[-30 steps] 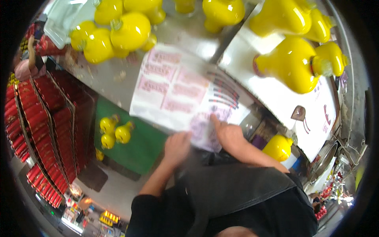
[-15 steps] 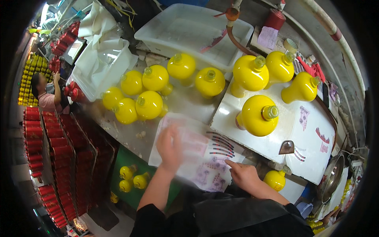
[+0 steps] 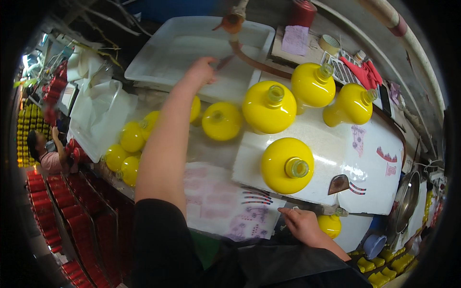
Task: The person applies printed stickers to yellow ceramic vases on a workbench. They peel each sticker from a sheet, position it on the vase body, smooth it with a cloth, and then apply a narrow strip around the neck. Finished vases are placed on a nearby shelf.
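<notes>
My left hand (image 3: pixel 201 72) reaches over the white plastic tub (image 3: pixel 158 50), fingers apart, close beside a dark reddish strip (image 3: pixel 224 62) lying in it. I cannot tell whether the fingertips touch the strip. At the right edge of a printed decal sheet (image 3: pixel 211 192), my right hand (image 3: pixel 303 226) rests with its index finger stretched out, gripping nothing I can see. Dark curved strips (image 3: pixel 257 197) lie on that sheet. Between my hands stands a glossy yellow gourd-shaped bottle (image 3: pixel 287 165); another yellow bottle (image 3: pixel 222 121) is below the tub. My left forearm hides part of the bottle group.
More yellow bottles (image 3: pixel 270 106) stand on a white board (image 3: pixel 331 144), with a brown scraper-like piece (image 3: pixel 338 184) near its front edge. A brown hose (image 3: pixel 261 65) hangs into the tub. Another person (image 3: pixel 50 156) works at far left near racks of red bottles (image 3: pixel 50 206).
My left hand has swung from above the decal sheet up and away to the tub. My right hand stays by the sheet's right edge. The whole view has shifted.
</notes>
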A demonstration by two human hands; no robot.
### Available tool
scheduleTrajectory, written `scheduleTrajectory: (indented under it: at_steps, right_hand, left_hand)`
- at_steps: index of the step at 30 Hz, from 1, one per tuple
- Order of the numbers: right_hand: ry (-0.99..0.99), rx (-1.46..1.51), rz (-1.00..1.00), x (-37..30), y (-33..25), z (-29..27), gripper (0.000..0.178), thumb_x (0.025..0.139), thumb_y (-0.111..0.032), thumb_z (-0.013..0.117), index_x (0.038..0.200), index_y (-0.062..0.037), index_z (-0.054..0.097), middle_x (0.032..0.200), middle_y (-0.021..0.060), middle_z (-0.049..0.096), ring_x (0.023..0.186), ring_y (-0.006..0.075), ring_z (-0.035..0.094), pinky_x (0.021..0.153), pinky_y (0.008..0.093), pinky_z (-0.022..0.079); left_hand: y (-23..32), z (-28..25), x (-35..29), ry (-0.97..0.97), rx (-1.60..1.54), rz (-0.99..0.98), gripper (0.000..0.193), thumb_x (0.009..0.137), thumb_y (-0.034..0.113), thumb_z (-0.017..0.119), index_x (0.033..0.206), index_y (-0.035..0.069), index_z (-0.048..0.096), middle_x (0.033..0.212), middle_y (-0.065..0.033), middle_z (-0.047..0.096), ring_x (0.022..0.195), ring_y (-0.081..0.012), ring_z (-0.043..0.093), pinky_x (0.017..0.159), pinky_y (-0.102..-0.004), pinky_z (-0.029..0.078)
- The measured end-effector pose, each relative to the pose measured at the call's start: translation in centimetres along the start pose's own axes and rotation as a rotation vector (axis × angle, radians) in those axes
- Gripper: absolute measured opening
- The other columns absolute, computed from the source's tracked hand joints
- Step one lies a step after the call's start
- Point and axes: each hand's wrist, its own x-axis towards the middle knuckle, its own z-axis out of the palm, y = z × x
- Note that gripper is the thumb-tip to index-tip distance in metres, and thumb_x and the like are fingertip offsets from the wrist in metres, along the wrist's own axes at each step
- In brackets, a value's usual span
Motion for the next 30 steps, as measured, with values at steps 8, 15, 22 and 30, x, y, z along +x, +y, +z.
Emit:
scheduleTrajectory:
  at_steps: [8,15,22,30]
  right_hand:
    - [0.067,0.045,0.041,-0.5,1.7,-0.2,0.032,0.085,-0.002,0.070,0.116,-0.0065,0.071,0.082,0.0181,0.068,0.074,0.0380,0.069,0.067,0.0455,0.056]
    - [0.009,0.089,0.131,-0.4,2.0,0.1,0.026,0.089,0.002,0.069,0.113,-0.0070,0.071,0.079,0.0161,0.065,0.070,0.0351,0.066,0.063,0.0409,0.053]
    - [-0.040,0.044,0.069,-0.1,1.2,0.9,0.025,0.088,0.000,0.071,0.112,-0.0085,0.071,0.076,0.0151,0.063,0.068,0.0354,0.065,0.061,0.0419,0.052]
    - [-0.051,-0.035,0.063,-0.2,1.1,1.3,0.025,0.088,-0.001,0.071,0.111,-0.0086,0.071,0.076,0.0158,0.063,0.068,0.0367,0.065,0.061,0.0443,0.052]
  left_hand:
    - [-3.1,0.4,8.8,-0.263,0.701,-0.141,0.030,0.094,0.022,0.064,0.115,0.001,0.068,0.078,-0.0121,0.071,0.056,-0.0190,0.063,0.053,-0.0356,0.051]
    - [-3.9,-0.4,9.5,-0.226,0.205,-0.127,0.019,0.092,0.023,0.064,0.082,0.010,0.073,0.062,-0.0047,0.066,0.047,-0.0141,0.055,0.042,-0.0322,0.037]
    - [-1.2,-2.1,4.6,0.011,0.027,-0.039,0.021,0.095,0.023,0.063,0.086,0.006,0.070,0.065,-0.0064,0.064,0.048,-0.0155,0.054,0.044,-0.0304,0.040]
    - [-2.8,-2.1,5.2,-0.099,-0.172,0.022,0.023,0.101,0.023,0.062,0.089,0.004,0.067,0.067,-0.0082,0.065,0.052,-0.0152,0.057,0.047,-0.0285,0.045]
